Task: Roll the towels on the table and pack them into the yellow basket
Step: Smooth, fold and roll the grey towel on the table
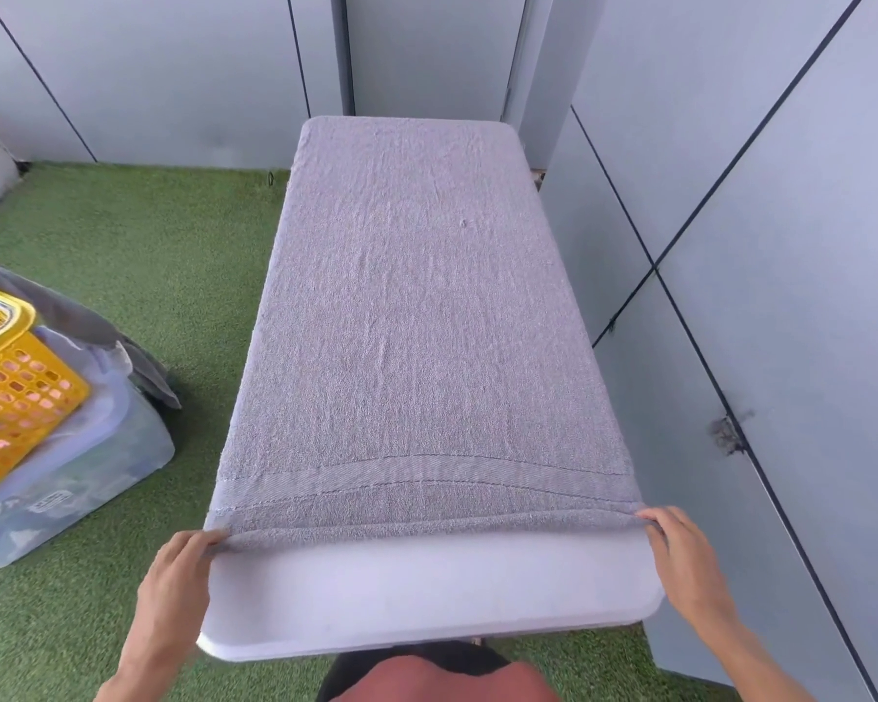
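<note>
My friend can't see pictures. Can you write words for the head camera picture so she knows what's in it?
Two hands, the left hand and the right hand, pinch the near corners of a grey towel spread flat along a white table. A yellow basket sits atop a clear plastic bin on green turf to the left, with grey wall panels behind.

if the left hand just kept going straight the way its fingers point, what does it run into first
The left hand points up and inward across the table. It already pinches the near corner of the grey towel, so it would probably just push into more towel, bunching it.
</note>
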Tool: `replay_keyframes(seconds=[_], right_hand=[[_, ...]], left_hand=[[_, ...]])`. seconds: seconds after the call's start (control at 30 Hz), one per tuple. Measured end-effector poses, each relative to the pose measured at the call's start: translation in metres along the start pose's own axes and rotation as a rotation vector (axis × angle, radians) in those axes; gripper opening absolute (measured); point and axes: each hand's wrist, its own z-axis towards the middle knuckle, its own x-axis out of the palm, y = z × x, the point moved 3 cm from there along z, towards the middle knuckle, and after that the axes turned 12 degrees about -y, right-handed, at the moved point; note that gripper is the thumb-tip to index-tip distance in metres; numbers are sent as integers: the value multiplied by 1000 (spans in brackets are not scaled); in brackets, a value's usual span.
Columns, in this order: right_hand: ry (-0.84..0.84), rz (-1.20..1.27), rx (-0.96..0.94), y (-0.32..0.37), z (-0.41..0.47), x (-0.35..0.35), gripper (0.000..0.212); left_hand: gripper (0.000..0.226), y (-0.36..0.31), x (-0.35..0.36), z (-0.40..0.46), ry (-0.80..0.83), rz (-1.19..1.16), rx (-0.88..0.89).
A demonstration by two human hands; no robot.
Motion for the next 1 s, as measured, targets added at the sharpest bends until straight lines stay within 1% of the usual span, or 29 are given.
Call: replay_keyframes(seconds=[0.07, 0.13, 0.2, 0.23, 0.3, 0.4, 0.47, 0.53, 0.6, 0.63, 0.7, 0.73, 0.8, 0.9, 1.0], right_hand=[[86, 11, -34, -8, 4, -5, 21], [211, 8, -54, -13, 13, -12, 28], [330, -8, -16, -14, 27, -14, 35], [360, -13, 11, -14, 35, -12, 37], [345, -11, 60, -11, 51, -5, 40], [179, -18, 100, 3, 57, 1, 43], [73, -47, 65, 14, 48, 1, 41], [6, -53, 28, 22, 31, 4, 34], [-49, -93, -16, 23, 8, 10, 24], [-55, -127, -34, 22, 0, 13, 30], [-22, -187, -68, 17, -10, 17, 49], [-14, -192, -75, 14, -10, 18, 51], [-5, -181, -66, 13, -1, 19, 45], [-2, -212, -51, 15, 12, 21, 34], [-24, -236, -102, 11, 16, 22, 32]], left_hand=[[25, 9, -7, 10, 92, 8, 49], [25, 16, -12, 28, 231, 10, 74], [27, 18, -11, 44, 339, 16, 21], [29, 15, -9, 50, 358, 23, 0], [30, 8, -6, 62, 329, 20, -31], [31, 2, -5, 75, 272, 48, -60], [30, -2, -5, 71, 235, 136, 9], [37, -9, -1, 53, 129, 181, 126], [36, -15, 3, 25, 28, 179, 204], [37, -16, 5, 13, 3, 161, 214], [45, -15, 13, 0, 8, 131, 200], [48, -13, 16, -1, 18, 121, 195], [47, -9, 20, 4, 12, 103, 185], [50, -11, 21, 13, -18, 120, 220], [40, -13, 20, 21, -28, 156, 201]])
